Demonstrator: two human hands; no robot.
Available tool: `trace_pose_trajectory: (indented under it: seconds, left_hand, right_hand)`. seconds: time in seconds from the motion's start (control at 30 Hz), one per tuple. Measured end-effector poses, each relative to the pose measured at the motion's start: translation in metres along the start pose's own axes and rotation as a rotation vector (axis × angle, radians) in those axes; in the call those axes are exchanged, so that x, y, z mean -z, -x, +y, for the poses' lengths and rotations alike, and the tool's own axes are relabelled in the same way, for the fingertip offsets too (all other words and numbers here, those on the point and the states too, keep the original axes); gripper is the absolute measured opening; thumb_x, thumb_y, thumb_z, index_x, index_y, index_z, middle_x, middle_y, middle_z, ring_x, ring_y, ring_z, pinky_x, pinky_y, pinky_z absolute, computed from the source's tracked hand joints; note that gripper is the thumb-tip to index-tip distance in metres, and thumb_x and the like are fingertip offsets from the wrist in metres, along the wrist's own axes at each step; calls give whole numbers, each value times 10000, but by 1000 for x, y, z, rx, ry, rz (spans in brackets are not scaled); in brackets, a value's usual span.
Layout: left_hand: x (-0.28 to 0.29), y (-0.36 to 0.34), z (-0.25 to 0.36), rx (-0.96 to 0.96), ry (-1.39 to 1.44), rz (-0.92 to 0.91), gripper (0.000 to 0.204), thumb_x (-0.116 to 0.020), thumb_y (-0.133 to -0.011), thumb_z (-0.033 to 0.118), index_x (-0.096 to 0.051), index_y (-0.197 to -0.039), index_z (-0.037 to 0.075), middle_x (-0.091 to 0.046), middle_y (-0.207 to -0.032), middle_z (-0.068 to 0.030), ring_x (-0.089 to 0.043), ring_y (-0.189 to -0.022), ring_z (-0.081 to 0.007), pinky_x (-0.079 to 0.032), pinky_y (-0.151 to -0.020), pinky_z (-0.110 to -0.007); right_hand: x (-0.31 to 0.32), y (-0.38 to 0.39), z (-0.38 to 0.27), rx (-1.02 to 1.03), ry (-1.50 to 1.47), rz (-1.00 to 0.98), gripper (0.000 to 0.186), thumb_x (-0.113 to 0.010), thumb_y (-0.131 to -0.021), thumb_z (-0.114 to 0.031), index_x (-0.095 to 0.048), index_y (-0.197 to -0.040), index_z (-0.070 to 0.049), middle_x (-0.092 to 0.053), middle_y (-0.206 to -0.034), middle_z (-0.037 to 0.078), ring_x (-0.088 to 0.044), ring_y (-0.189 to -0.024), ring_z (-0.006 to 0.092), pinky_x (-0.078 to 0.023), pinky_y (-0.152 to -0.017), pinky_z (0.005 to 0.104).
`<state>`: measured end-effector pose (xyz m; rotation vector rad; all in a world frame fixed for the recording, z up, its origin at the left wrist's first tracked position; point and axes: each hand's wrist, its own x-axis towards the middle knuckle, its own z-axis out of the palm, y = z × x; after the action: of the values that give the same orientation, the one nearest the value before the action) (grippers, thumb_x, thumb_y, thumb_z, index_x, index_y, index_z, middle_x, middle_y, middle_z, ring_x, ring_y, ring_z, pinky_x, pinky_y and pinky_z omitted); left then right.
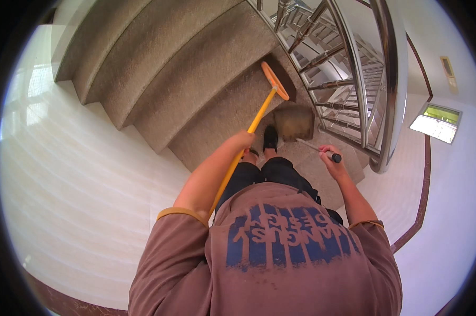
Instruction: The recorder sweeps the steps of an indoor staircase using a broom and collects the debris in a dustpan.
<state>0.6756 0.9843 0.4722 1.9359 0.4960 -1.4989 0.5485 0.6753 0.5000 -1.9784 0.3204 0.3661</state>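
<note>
My left hand (241, 141) is closed round the yellow handle of a broom (261, 111), which slants up and forward from beside my left arm. The broom's long orange head rests over a stair step close to the railing, dark bristles showing along its right side. In my right hand (333, 163) is the thin, dark-tipped handle of a dustpan (295, 124). Its brownish, worn pan lies just short of the broom head, beside my black shoe (270, 138). The broom and the pan appear close together; whether they touch I cannot tell.
Brown, speckled stone stairs (196, 68) curve upward ahead and to the left. A shiny metal railing (362, 89) borders the right side, with lower flights visible through it. A pale tiled wall (80, 174) stands at left. A small window (435, 122) is at right.
</note>
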Motion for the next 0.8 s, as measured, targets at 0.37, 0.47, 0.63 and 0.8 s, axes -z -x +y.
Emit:
trace_pose_trajectory:
  seconds: [0.37,0.47,0.63,0.8]
  left_hand:
    - [-18,131,-208,383,529,-29,323,-372,-868,338,-408,-823,20,-390,-509,-35,-389,-341,-145,-358,-333,-276]
    - [-28,158,-219,489,614,12,305,-366,-872,337,-403,-815,40,-386,-529,-27,-372,-351,-127,-349,-338,-263]
    - [-38,203,-195,441,681,67,280,-372,-872,338,-395,-814,65,-371,-530,-6,-363,-362,-110,-344,-345,-250]
    - [-48,155,-170,159,673,-46,263,-394,-863,338,-401,-826,77,-369,-531,2,-368,-363,-103,-336,-341,-243]
  right_hand:
    - [18,-13,47,91,54,-92,162,-594,-725,-124,-506,-817,-23,-537,-998,159,-517,-936,266,-378,-823,324]
    - [32,-6,63,164,209,-147,199,-600,-726,-138,-516,-863,-20,-529,-993,156,-512,-936,282,-381,-819,332]
    - [31,-8,58,174,292,-208,238,-602,-729,-148,-520,-910,-16,-528,-962,149,-513,-924,291,-397,-798,340]
    - [28,-17,64,242,304,-253,215,-602,-723,-121,-523,-890,-11,-537,-960,148,-521,-905,289,-405,-791,335]
